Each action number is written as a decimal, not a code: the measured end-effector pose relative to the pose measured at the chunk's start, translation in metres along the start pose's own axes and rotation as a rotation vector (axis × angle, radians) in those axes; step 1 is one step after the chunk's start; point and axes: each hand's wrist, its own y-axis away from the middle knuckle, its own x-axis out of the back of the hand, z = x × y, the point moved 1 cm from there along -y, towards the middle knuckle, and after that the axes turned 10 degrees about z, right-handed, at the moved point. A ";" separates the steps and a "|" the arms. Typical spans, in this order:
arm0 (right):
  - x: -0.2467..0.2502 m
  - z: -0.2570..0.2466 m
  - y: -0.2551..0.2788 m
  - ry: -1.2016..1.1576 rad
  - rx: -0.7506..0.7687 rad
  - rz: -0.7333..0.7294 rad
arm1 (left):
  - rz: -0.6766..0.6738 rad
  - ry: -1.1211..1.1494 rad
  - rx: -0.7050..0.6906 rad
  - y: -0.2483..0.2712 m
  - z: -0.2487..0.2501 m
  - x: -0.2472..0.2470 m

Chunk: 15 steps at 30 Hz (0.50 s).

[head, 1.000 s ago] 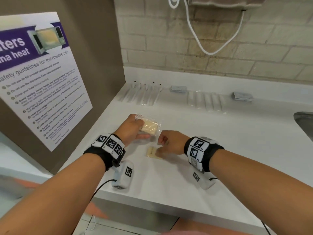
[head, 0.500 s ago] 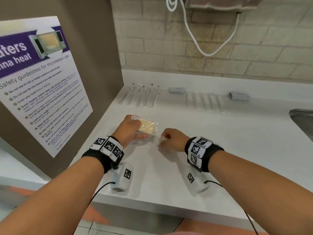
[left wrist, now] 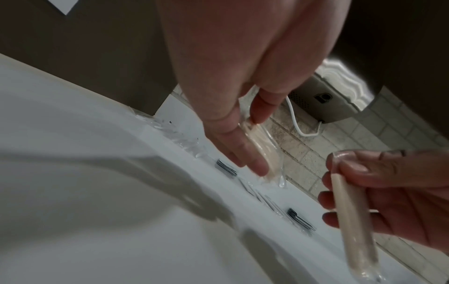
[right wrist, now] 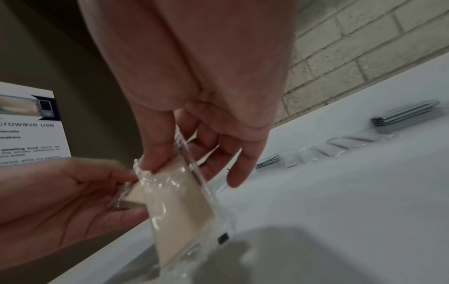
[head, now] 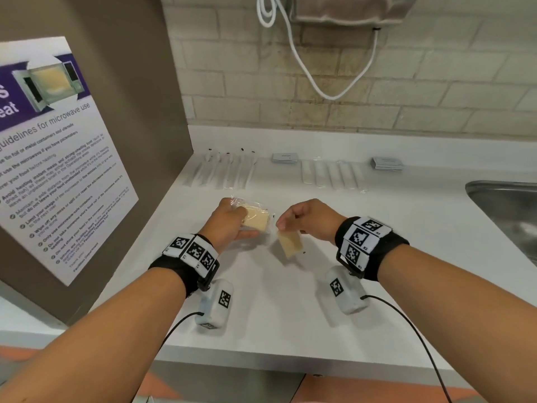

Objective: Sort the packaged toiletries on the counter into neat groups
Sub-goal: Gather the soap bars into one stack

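Note:
My left hand point(head: 243, 223) is raised over the white counter point(head: 290, 301) and grips a pale yellow packet in clear wrap point(head: 257, 221), thumb under it and fingers over its top. In the left wrist view that packet point(left wrist: 263, 148) shows edge-on between the fingers. My right hand point(head: 282, 226) pinches the top corner of a second pale packet point(head: 290, 246), which hangs tilted just above the counter. In the right wrist view this second packet point(right wrist: 179, 203) dangles from thumb and fingertips, next to the left hand point(right wrist: 60, 201) and its packet.
Along the back lie a row of long clear-wrapped sticks point(head: 222, 173), a row of white sachets point(head: 331, 176), and two small grey stacks point(head: 285, 157) point(head: 388, 163). A steel sink point(head: 505, 205) is at the right. A brown panel with a poster point(head: 58, 158) walls the left.
My right hand has lifted the second packet off the counter, and it now hangs from the fingers. Both hands have moved a little farther from me; the left keeps its packet.

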 end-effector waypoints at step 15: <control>0.036 0.000 0.004 0.014 0.164 0.052 | -0.276 0.008 0.103 0.019 0.008 -0.053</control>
